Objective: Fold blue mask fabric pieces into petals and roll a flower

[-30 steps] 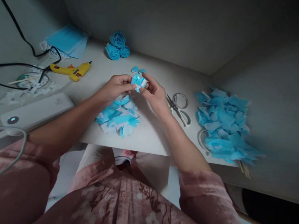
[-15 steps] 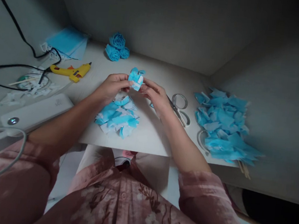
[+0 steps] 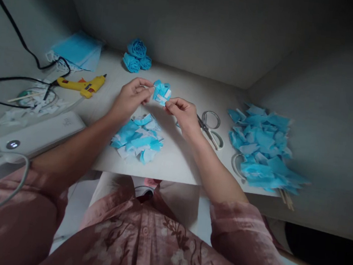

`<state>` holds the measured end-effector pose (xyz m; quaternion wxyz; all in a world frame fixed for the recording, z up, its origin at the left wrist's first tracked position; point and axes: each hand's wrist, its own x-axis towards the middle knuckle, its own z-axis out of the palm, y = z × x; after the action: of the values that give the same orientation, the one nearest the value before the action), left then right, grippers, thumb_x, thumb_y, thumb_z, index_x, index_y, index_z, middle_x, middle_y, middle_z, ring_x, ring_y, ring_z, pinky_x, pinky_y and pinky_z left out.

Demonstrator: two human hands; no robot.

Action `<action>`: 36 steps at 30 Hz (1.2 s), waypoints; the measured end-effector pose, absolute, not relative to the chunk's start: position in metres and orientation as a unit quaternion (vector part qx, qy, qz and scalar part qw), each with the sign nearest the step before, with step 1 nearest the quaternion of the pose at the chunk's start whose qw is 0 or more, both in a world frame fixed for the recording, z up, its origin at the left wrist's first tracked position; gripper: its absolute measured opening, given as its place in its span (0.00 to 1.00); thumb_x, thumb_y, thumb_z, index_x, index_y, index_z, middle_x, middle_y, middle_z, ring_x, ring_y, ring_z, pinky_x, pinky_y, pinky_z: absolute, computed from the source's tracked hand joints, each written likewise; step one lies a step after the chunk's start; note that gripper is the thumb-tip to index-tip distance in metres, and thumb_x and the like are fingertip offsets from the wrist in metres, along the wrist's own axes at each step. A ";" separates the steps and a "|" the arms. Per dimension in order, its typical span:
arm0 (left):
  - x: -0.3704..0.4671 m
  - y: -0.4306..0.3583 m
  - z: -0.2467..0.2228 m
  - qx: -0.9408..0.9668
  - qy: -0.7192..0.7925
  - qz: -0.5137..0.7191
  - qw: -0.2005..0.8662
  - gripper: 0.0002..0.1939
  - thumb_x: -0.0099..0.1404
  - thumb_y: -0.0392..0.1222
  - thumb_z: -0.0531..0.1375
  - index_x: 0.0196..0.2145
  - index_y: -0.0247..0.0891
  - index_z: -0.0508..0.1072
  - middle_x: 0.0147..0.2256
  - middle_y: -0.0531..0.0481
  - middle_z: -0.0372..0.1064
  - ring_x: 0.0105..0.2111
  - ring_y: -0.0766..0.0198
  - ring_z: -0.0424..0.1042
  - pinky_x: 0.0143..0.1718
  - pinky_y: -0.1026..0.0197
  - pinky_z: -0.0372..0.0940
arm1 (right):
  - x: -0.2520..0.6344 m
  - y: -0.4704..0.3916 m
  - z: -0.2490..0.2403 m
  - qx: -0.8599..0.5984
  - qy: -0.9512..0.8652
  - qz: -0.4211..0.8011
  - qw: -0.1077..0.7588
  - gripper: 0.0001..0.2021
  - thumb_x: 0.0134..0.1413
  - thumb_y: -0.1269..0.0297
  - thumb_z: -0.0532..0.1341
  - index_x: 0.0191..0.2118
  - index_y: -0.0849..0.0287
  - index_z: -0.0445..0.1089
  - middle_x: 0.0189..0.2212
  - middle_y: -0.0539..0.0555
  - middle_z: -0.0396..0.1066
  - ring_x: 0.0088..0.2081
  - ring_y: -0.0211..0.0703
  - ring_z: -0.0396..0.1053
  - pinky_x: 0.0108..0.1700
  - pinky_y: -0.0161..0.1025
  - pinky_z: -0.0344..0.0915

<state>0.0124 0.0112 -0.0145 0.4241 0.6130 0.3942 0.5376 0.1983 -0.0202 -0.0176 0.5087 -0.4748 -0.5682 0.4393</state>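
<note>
A small blue flower (image 3: pixel 161 92) of thin mask-like material, with white strips on it, is held above the table between my hands. My right hand (image 3: pixel 183 114) is closed, thumb and fingers pinching its lower right edge. At the upper left edge, my left hand (image 3: pixel 133 97) has thumb and index finger drawn together on a petal; its other fingers are curled. Below my hands lies a loose pile of cut blue and white pieces (image 3: pixel 138 139). Scissors (image 3: pixel 209 133) with pale handles rest beside my right wrist.
Three blue rosettes (image 3: pixel 137 55) stand at the back. To the left are blue face masks (image 3: pixel 78 50), a yellow glue gun (image 3: pixel 83 85), white scraps and a white power bank (image 3: pixel 43 132) with a cable. Tape rolls (image 3: pixel 211 120) and a bunch of blue flowers (image 3: pixel 261 142) on sticks lie right.
My left hand has shifted slightly up and left, from around the flower's side to its upper edge. My right fingers have closed at its lower corner, so more of the flower shows.
</note>
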 end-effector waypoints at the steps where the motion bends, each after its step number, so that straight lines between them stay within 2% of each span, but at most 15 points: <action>1: 0.013 0.008 -0.012 0.627 0.399 0.552 0.378 0.07 0.61 0.45 0.64 0.31 0.41 0.73 0.24 0.54 0.66 0.25 0.67 0.64 0.31 0.61 0.62 | 0.198 -0.020 -0.018 -0.479 -0.565 0.435 0.513 0.08 0.53 0.58 0.66 0.31 0.58 0.74 0.29 0.50 0.75 0.34 0.37 0.71 0.43 0.37 0.69; 3: 0.016 0.001 -0.008 0.670 0.404 0.546 0.300 0.07 0.60 0.43 0.64 0.28 0.40 0.73 0.24 0.53 0.67 0.26 0.66 0.64 0.32 0.61 0.62 | 0.197 -0.019 -0.020 -0.478 -0.562 0.429 0.522 0.08 0.53 0.59 0.66 0.31 0.58 0.74 0.28 0.49 0.75 0.33 0.36 0.70 0.42 0.37 0.68; 5: 0.018 -0.005 -0.007 0.706 0.411 0.512 0.265 0.06 0.60 0.43 0.63 0.28 0.39 0.75 0.25 0.53 0.69 0.27 0.66 0.64 0.32 0.61 0.61 | 0.196 -0.019 -0.021 -0.472 -0.568 0.425 0.524 0.09 0.52 0.58 0.66 0.31 0.59 0.74 0.28 0.48 0.73 0.31 0.35 0.68 0.40 0.36 0.67; 10: 0.021 -0.006 -0.011 0.722 0.430 0.472 0.266 0.06 0.58 0.41 0.62 0.33 0.40 0.79 0.24 0.54 0.69 0.26 0.66 0.63 0.30 0.62 0.59 | 0.195 -0.021 -0.021 -0.474 -0.578 0.424 0.511 0.12 0.51 0.55 0.69 0.30 0.58 0.72 0.26 0.47 0.71 0.29 0.34 0.66 0.36 0.35 0.64; 15: 0.019 -0.003 -0.014 0.727 0.440 0.470 0.238 0.07 0.60 0.40 0.62 0.34 0.40 0.80 0.24 0.54 0.69 0.25 0.66 0.64 0.31 0.61 0.60 | 0.196 -0.021 -0.021 -0.447 -0.601 0.429 0.506 0.11 0.55 0.55 0.67 0.31 0.59 0.73 0.30 0.51 0.76 0.34 0.38 0.71 0.41 0.37 0.68; 22: 0.017 -0.003 -0.015 0.778 0.448 0.421 0.130 0.06 0.62 0.40 0.63 0.35 0.42 0.81 0.27 0.53 0.74 0.31 0.61 0.72 0.43 0.57 0.64 | 0.196 -0.021 -0.023 -0.470 -0.633 0.360 0.499 0.09 0.55 0.60 0.64 0.30 0.60 0.74 0.26 0.49 0.73 0.30 0.36 0.67 0.36 0.35 0.63; 29: 0.018 -0.005 -0.015 0.800 0.463 0.370 0.092 0.09 0.61 0.39 0.61 0.38 0.43 0.81 0.30 0.51 0.76 0.37 0.55 0.76 0.50 0.51 0.64 | 0.191 -0.028 -0.021 -0.502 -0.682 0.262 0.463 0.08 0.56 0.62 0.61 0.29 0.59 0.72 0.25 0.48 0.71 0.29 0.37 0.66 0.35 0.36 0.59; 33: 0.018 -0.004 -0.015 0.796 0.463 0.375 0.108 0.08 0.60 0.38 0.62 0.36 0.42 0.81 0.30 0.51 0.78 0.35 0.57 0.75 0.49 0.52 0.65 | 0.189 -0.029 -0.020 -0.509 -0.686 0.256 0.453 0.07 0.56 0.63 0.61 0.29 0.59 0.72 0.26 0.49 0.73 0.30 0.38 0.68 0.37 0.36 0.61; 36: 0.018 -0.003 -0.015 0.781 0.463 0.391 0.149 0.09 0.59 0.37 0.61 0.35 0.41 0.82 0.29 0.51 0.78 0.31 0.60 0.74 0.41 0.58 0.65 | 0.190 -0.029 -0.019 -0.513 -0.680 0.258 0.456 0.07 0.55 0.63 0.61 0.29 0.59 0.71 0.26 0.48 0.73 0.30 0.38 0.67 0.37 0.36 0.61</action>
<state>0.0177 -0.0031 -0.0148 0.1492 0.7809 0.4634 0.3914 0.1897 -0.0288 -0.0192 0.4561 -0.5126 -0.6800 0.2584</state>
